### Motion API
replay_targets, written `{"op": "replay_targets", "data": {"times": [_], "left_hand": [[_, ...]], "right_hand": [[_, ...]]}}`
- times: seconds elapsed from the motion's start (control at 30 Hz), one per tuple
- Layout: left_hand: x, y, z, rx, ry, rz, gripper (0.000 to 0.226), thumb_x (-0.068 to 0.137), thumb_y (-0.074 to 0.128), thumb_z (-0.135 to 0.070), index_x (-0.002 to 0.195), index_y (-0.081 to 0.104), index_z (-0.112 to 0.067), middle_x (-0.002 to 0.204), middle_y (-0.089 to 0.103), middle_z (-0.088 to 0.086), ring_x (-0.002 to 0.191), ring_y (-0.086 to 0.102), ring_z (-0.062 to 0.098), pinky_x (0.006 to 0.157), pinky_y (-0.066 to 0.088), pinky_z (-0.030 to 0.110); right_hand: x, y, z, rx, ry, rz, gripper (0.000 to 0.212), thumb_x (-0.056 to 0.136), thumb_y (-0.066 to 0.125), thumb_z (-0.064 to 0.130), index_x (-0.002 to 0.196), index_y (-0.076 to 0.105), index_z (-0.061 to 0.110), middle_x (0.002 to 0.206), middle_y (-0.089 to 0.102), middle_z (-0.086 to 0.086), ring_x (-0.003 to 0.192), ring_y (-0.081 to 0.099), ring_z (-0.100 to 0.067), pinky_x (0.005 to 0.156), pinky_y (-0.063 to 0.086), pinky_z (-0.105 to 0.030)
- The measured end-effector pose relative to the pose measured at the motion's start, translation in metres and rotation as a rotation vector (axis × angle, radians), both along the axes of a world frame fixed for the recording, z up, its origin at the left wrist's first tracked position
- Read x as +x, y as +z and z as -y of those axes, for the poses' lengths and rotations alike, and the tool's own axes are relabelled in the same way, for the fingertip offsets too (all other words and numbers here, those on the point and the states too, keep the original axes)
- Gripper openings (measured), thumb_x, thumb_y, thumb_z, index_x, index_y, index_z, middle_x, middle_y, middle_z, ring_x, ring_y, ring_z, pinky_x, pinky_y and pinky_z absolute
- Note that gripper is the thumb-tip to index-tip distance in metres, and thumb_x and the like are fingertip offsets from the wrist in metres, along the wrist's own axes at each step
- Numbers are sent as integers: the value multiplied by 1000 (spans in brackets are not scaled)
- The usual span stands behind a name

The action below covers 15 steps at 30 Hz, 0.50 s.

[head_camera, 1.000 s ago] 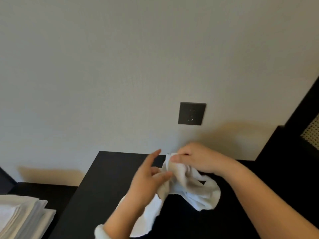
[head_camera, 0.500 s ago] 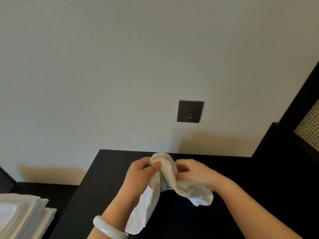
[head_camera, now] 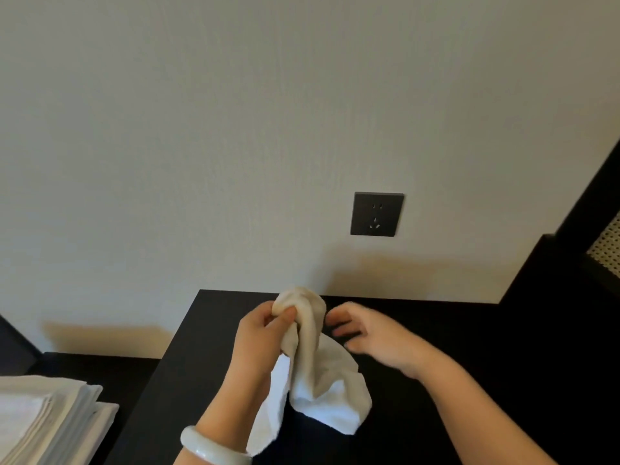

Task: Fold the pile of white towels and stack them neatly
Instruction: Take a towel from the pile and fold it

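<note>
Only the left hand (head_camera: 258, 333) pinches the crumpled white cloth towel (head_camera: 322, 380), while the right hand (head_camera: 375, 344) is spread empty beside it, so the towel may twist.

A pale textured wall (head_camera: 235, 129) fills most of the frame, a dark socket plate (head_camera: 377, 213) right of centre; below it a black tabletop (head_camera: 469, 330), and black furniture with cane webbing (head_camera: 609, 250) at right.

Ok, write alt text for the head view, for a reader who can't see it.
The left hand grips a crumpled white towel above a black table, while the right hand, blurred, hovers open beside it. A stack of folded towels sits at lower left, and a dark socket is on the wall behind.
</note>
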<state>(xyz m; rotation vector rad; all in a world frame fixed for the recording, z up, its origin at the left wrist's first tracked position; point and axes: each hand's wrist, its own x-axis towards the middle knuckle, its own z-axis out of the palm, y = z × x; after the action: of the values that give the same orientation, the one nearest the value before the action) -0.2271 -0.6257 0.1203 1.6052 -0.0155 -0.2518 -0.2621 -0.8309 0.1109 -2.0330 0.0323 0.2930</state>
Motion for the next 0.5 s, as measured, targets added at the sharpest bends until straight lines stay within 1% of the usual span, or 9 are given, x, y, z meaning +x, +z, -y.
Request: {"op": "replay_targets", "data": {"times": [0.07, 0.13, 0.2, 0.27, 0.33, 0.37, 0.43, 0.47, 0.5], "left_hand": [[-2, -5, -4, 13, 5, -15, 12, 95, 62, -16, 90, 73, -13, 89, 72, 14, 90, 68, 33, 82, 57, 48], [-1, -6, -9, -8, 8, -33, 13, 95, 63, -16, 89, 74, -14, 92, 72, 16, 87, 68, 29, 85, 55, 50], [0, -5, -12, -49, -7, -58, 14, 95, 63, -17, 89, 75, -15, 93, 72, 16, 87, 68, 27, 87, 55, 50], [0, -3, -12, -85, -38, -84, 15, 96, 62, -16, 89, 76, -15, 93, 73, 16, 86, 69, 26, 86, 56, 47], [0, -1, -11, -104, -63, -105, 15, 96, 62, -16, 91, 75, -13, 94, 73, 17, 85, 68, 25, 82, 56, 43], [2, 2, -11, -108, -65, -107, 14, 96, 62, -15, 92, 75, -11, 93, 72, 18, 83, 67, 25, 80, 55, 42], [11, 10, -11, -130, -9, -89, 11, 95, 64, -15, 94, 73, -9, 85, 68, 18, 77, 63, 26, 74, 54, 41], [16, 16, -12, -141, 47, -68, 9, 94, 65, -14, 98, 71, -9, 82, 66, 16, 75, 63, 26, 72, 54, 40], [22, 22, -13, -139, 109, -32, 10, 93, 66, -13, 103, 68, -11, 80, 66, 14, 73, 64, 26, 70, 55, 38]], "right_hand": [[-6, -16, -5, 96, 46, -73, 57, 86, 68, 4, 132, 53, 32, 132, 57, 16, 116, 59, -1, 94, 52, -24], [-8, -27, -10, 136, -56, -53, 63, 89, 71, 18, 143, 43, 39, 138, 48, 22, 115, 59, -1, 95, 51, -25], [-5, -32, -15, 231, -156, -49, 63, 94, 67, 24, 147, 39, 40, 141, 46, 22, 110, 63, -4, 95, 53, -29], [-1, -35, -18, 271, -127, -42, 47, 96, 64, 29, 140, 51, 37, 136, 57, 16, 107, 66, -10, 97, 54, -36], [1, -33, -19, 284, -84, -77, 27, 95, 64, 33, 121, 68, 25, 119, 70, 3, 105, 68, -18, 98, 53, -43], [2, -29, -18, 352, -102, -85, 25, 94, 65, 31, 114, 71, 17, 113, 72, -5, 103, 69, -22, 97, 53, -43], [6, -8, -13, 631, -257, -47, 23, 90, 64, 20, 106, 69, 4, 103, 72, -14, 94, 69, -27, 87, 56, -40], [8, 8, -8, 753, -368, 19, 17, 91, 61, 15, 102, 67, 3, 97, 72, -14, 89, 68, -25, 81, 57, -38], [11, 25, 0, 792, -480, 103, 12, 94, 58, 11, 97, 67, 4, 89, 73, -11, 84, 67, -23, 75, 57, -36]]}}
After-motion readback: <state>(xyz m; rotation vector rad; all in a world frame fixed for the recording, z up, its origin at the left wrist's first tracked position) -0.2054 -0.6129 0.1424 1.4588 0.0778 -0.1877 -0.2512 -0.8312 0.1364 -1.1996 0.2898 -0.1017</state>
